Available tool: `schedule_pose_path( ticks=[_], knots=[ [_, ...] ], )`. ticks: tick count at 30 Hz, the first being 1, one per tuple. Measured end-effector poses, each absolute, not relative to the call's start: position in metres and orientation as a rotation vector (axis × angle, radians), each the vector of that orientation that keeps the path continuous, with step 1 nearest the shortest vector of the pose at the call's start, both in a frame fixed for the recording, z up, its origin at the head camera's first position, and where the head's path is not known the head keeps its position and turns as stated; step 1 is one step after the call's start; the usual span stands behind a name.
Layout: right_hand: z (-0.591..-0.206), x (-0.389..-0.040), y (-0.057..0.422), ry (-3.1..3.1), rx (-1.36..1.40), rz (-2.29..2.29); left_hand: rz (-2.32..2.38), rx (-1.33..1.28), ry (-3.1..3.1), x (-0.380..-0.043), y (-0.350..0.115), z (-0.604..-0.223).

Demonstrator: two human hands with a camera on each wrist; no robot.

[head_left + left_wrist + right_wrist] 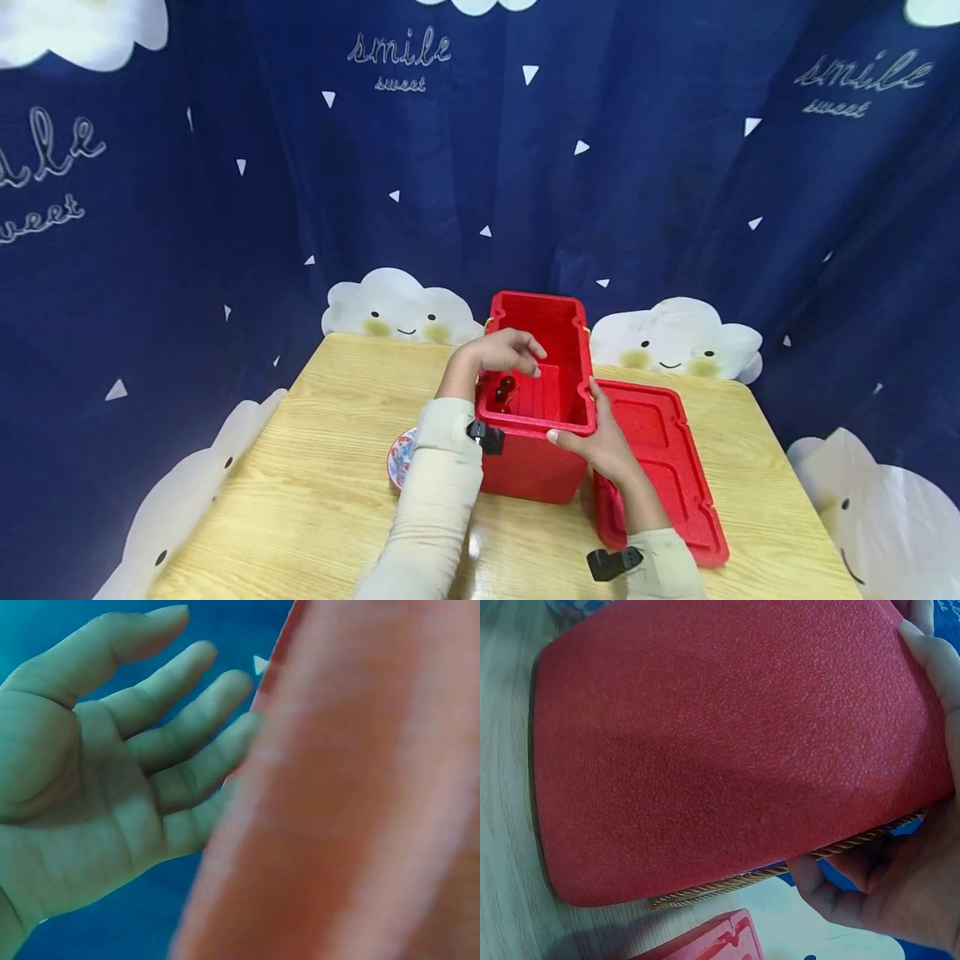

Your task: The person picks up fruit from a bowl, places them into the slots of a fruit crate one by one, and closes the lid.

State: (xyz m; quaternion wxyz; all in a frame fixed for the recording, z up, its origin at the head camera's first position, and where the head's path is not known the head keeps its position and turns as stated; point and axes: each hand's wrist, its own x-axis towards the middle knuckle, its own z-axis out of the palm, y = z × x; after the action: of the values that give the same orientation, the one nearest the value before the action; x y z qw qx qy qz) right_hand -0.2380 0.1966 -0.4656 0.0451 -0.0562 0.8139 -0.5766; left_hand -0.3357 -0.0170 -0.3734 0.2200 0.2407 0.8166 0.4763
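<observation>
A red foam box [534, 471] stands uncovered on the table, with textured walls and a gold rope [727, 889] along its side. Several small, dark red, round things like cherries [507, 384] lie inside at its left. Over the box's opening is my left hand [510, 352], its fingers loosely bent and nothing between them; the palm [112, 780] shows bare in the left wrist view. My right hand [609, 443] grips the box's near right corner, thumb on the front rim and fingers along the right side.
The red lid [663, 454] lies flat on the wooden table [330, 467] to the right of the box. A patterned blue, white and red bowl [400, 458] sits at the left, partly behind my left sleeve. A dark blue curtain [450, 167] hangs behind the table.
</observation>
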Motion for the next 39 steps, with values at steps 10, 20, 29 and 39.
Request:
schedule_pose_path(
  ticks=[10,20,29,39],
  knots=[
    [-0.44,-0.227,0.191,2.399,-0.167,-1.821,1.649,0.62,2.554,-0.304,-0.033,-0.39],
    [-0.469,-0.24,0.197,2.46,-0.166,-1.831,1.891,0.508,2.57,-0.282,-0.048,-0.408],
    [-0.468,-0.238,0.198,2.477,-0.166,-1.814,2.059,0.459,2.539,-0.243,-0.059,-0.4],
    [-0.467,-0.239,0.197,2.483,-0.148,-1.799,2.145,0.232,2.552,-0.235,-0.072,-0.449]
  ],
)
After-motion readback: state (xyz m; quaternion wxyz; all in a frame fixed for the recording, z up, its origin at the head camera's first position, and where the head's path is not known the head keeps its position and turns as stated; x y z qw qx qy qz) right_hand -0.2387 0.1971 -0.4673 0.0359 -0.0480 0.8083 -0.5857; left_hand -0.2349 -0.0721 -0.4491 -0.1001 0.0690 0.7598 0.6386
